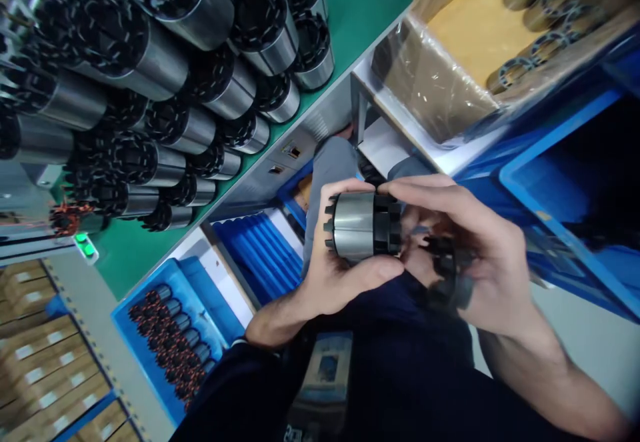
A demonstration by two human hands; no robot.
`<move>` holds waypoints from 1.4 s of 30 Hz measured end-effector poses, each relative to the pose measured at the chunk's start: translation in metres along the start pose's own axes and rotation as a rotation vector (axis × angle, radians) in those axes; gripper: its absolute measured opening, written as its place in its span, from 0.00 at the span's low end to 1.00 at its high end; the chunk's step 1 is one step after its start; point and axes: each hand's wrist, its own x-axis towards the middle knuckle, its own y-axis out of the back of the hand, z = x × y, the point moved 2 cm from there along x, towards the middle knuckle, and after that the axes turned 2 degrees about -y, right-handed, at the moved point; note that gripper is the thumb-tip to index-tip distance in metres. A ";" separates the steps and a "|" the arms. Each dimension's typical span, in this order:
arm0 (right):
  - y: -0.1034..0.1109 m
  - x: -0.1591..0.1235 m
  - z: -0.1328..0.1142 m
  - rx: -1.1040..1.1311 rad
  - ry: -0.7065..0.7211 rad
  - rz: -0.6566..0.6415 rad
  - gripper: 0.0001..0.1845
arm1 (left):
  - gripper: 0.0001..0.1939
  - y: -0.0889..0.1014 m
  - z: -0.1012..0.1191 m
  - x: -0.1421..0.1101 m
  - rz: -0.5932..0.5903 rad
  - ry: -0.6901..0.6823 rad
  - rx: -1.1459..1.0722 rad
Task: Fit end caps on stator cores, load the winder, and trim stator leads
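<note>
In front of my lap, my left hand is closed around a motor stator, a silvery metal cylinder lying on its side. Black toothed plastic shows at both of its ends. My right hand has its index finger stretched to the stator's right end, close to my left fingertips. Another black toothed plastic ring sits in the palm and curled fingers of that hand, smeared by motion. Whether my right fingertip presses on the stator, I cannot tell.
Many similar stators stand in rows on the green bench at upper left. Below it, a blue bin holds copper-wound stators. Bare metal cores sit in a plastic-lined carton at upper right. Another blue crate stands at right.
</note>
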 end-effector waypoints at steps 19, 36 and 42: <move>-0.014 0.003 0.003 -0.024 0.131 0.015 0.43 | 0.42 0.008 0.008 0.010 0.009 -0.103 0.101; -0.011 0.000 0.011 0.111 0.053 0.040 0.42 | 0.38 -0.001 0.015 0.005 -0.001 0.008 -0.040; -0.007 -0.004 0.013 0.092 0.054 0.060 0.39 | 0.42 0.006 0.009 0.004 0.006 -0.023 0.041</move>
